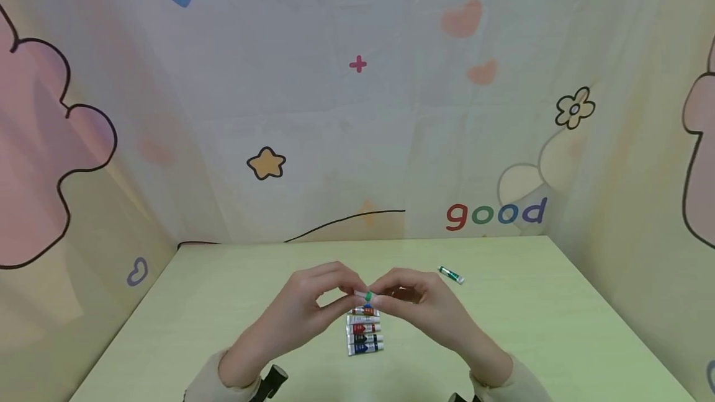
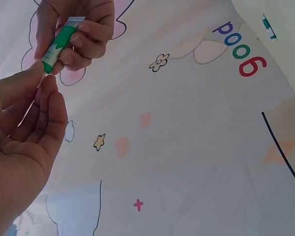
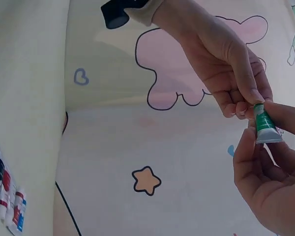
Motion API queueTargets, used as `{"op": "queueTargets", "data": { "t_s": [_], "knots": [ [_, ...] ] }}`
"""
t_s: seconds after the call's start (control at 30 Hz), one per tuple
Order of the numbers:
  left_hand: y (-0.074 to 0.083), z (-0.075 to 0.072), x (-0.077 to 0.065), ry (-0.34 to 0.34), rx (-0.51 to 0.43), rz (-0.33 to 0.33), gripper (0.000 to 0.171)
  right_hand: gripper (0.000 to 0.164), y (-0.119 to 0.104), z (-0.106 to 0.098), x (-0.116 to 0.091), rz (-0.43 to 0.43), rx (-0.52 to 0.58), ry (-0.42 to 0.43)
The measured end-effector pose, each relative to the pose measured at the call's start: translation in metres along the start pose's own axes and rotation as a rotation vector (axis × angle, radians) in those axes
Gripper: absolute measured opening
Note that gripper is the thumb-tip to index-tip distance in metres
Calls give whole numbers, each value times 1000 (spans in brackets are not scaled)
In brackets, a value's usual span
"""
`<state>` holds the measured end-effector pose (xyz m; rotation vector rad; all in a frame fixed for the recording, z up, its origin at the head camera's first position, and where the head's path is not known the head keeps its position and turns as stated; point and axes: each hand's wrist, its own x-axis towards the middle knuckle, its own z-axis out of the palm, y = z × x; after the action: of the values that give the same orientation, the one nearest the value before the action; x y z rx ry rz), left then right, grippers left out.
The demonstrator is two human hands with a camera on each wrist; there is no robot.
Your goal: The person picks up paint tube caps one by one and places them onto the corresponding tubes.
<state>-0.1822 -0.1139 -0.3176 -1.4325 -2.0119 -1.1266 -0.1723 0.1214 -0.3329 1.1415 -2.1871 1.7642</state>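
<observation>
A small green paint tube (image 2: pixel 60 45) with a silver crimped end is held between both hands, over the table. My right hand (image 1: pixel 427 299) grips the tube's body, thumb on one side and fingers curled on the other. With thumb and fingertips my left hand (image 1: pixel 313 303) pinches the cap end, which those fingers mostly hide. In the right wrist view the green tube (image 3: pixel 263 123) has its flat end facing the camera. Below the hands lies a row of several paint tubes (image 1: pixel 364 330), with dark blue, black, red, white and orange labels; its far end is partly covered by the hands.
A second green paint tube (image 1: pixel 450 275) lies apart on the pale green table (image 1: pixel 251 278), beyond my right hand. Fabric walls (image 1: pixel 313 110) printed with hearts, stars and the word "good" stand behind and at both sides. Black wrist mounts (image 1: pixel 272 382) sit by the sleeves.
</observation>
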Motion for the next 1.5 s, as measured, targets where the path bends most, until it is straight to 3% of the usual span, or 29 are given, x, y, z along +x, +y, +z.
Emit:
{"op": "queueTargets", "data": {
  "t_s": [0.1, 0.17, 0.3, 0.37, 0.53, 0.6, 0.73, 0.9, 1.03, 1.17, 1.37, 1.5],
  "knots": [
    [2, -2, 1, -13, -6, 16, 18, 12, -2, -1, 0, 76, 67, -16],
    [2, -3, 1, -13, -9, -1, 17, 15, -2, 0, 0, 96, 40, 1],
    [0, -5, -2, 34, -6, -121, 12, 27, -1, 0, -3, 24, -111, 77],
    [-2, -7, -4, 79, -14, -209, 10, 33, 1, -1, -3, -107, -242, 123],
    [-5, -12, -6, 168, -96, -433, 10, 34, 7, -3, 3, -611, -763, 251],
    [-5, -13, -6, 179, -133, -500, 11, 33, 8, -3, 6, -750, -902, 289],
    [-4, -12, -6, 165, -187, -565, 12, 28, 10, -1, 11, -868, -987, 297],
    [-3, -9, -7, 147, -205, -564, 12, 26, 11, 1, 11, -940, -1021, 275],
    [-2, -7, -10, 158, -184, -527, 11, 28, 10, 3, 9, -909, -1023, 255],
    [-2, -5, -12, 167, -160, -452, 8, 31, 9, 5, 7, -804, -915, 233],
    [1, -4, -14, 162, -74, -282, 10, 16, 5, 5, 0, -503, -467, 117],
    [4, -5, -15, 145, -60, -170, 12, 16, -3, 3, -5, -182, -98, 22]
  ]
}}
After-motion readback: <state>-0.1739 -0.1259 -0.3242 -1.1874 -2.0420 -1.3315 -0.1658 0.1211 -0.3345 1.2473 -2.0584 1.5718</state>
